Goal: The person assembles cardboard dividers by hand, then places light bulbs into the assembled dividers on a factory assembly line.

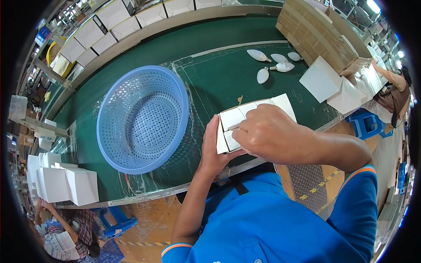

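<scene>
An opened white carton point(284, 106) stands at the table's near edge, its flap folded out to the right. White card pieces or small boxes point(231, 118) fill its top. My left hand point(211, 151) grips the carton's left side, thumb along the wall and fingers underneath at the near side. Over the carton's top is my right hand point(268, 129), curled closed with its fingertips down at the white pieces; what it pinches is hidden. Beyond the carton lie several white candle-shaped light bulbs point(262, 75).
A blue perforated plastic basket point(179, 131) stands left of the carton on the green table point(210, 70). A large cardboard box point(322, 37) and white boxes point(321, 79) are at the right. More white boxes point(81, 186) sit at the left. One person works at each end.
</scene>
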`<state>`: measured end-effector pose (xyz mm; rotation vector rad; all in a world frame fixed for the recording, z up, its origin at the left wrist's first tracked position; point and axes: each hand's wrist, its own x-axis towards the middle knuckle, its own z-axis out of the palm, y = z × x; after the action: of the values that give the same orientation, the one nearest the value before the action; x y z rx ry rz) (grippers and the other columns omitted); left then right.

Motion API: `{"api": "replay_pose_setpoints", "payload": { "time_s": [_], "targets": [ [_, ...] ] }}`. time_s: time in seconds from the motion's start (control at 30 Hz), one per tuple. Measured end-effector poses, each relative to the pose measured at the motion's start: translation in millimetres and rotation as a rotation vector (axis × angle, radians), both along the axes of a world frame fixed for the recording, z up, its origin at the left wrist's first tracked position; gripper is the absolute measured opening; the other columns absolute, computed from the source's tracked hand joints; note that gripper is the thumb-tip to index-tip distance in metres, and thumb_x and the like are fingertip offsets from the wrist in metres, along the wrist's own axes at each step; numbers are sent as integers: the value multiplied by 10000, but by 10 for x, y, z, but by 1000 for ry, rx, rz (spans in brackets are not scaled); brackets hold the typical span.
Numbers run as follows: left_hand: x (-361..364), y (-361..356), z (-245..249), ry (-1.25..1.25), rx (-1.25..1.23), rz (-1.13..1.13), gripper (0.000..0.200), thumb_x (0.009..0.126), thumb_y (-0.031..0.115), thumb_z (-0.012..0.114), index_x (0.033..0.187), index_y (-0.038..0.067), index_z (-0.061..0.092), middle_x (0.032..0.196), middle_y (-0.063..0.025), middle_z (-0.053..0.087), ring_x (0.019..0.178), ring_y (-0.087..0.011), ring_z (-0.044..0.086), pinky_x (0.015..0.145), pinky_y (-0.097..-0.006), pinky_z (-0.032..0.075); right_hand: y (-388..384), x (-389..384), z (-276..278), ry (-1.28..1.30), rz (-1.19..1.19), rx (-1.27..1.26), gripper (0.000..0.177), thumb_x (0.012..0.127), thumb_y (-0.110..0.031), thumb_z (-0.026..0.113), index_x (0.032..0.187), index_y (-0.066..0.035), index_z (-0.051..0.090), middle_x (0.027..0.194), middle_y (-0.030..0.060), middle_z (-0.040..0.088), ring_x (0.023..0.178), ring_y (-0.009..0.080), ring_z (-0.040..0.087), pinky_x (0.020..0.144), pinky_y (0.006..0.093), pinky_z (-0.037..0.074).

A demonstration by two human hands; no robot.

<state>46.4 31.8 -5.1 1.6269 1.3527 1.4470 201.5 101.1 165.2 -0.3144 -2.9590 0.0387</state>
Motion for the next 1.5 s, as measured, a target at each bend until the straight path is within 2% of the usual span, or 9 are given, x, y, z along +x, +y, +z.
{"api": "replay_pose_setpoints", "payload": {
  "time_s": [0.13,0.4,0.6,1.03,1.13,1.2,1.27,1.33,1.5],
  "targets": [
    [-4,17,-10,9,24,6,1129,548,219,923,1432,-1,257,1364,-191,438,1249,-364,448,1041,-444,364,-1,-56,23,15,10,-1,141,661,-140,665,695,-52,559,637,85,593,633,243,610,586,380,459],
    [-26,15,-141,-3,27,-21,1089,539,124,894,1430,1,279,1385,-190,430,1265,-365,441,1048,-448,364,-68,-141,104,-148,-4,113,111,602,-124,651,643,-24,627,626,108,607,640,242,629,590,358,470],
    [-26,33,-121,-6,-1,2,1098,545,118,888,1439,1,262,1388,-196,427,1267,-369,440,1046,-451,367,-90,-194,79,-223,41,194,120,621,-127,652,668,-17,639,627,84,607,639,204,622,588,326,459],
    [-17,36,-76,32,-3,29,1084,571,142,886,1435,-18,251,1360,-200,447,1244,-372,455,1034,-445,371,-67,-164,22,-171,53,292,129,647,-162,648,651,-35,627,596,68,566,628,183,601,602,326,445],
    [-23,23,-51,101,129,-8,1097,557,157,899,1429,-17,257,1344,-196,457,1232,-370,464,1031,-444,374,47,-158,100,-62,13,326,115,627,-162,662,622,-59,610,596,70,572,615,195,600,596,331,446],
    [3,27,55,21,60,-17,1109,544,166,908,1427,-12,261,1336,-192,462,1227,-372,467,1030,-444,374,199,-120,114,62,-36,146,106,621,-142,665,605,-75,585,604,70,583,605,221,597,590,354,452],
    [6,36,19,17,92,-14,1105,550,166,910,1426,-8,261,1335,-190,463,1225,-362,475,1030,-435,380,225,-94,115,36,-107,91,56,650,-106,653,665,-67,617,615,67,590,608,255,591,601,378,462],
    [1,17,15,-71,-32,-43,1201,587,126,902,1482,5,111,1406,-178,400,1296,-276,422,1059,-388,375,254,-33,153,257,-192,10,50,704,-89,636,744,-60,648,633,71,591,630,272,590,619,395,469],
    [-72,-67,129,-58,-85,-38,1251,537,106,919,1478,-5,103,1393,-159,395,1263,-267,443,1066,-364,356,295,344,240,265,-353,-98,105,736,-93,632,821,-56,679,723,83,603,702,295,598,645,402,478]
  ]
}}
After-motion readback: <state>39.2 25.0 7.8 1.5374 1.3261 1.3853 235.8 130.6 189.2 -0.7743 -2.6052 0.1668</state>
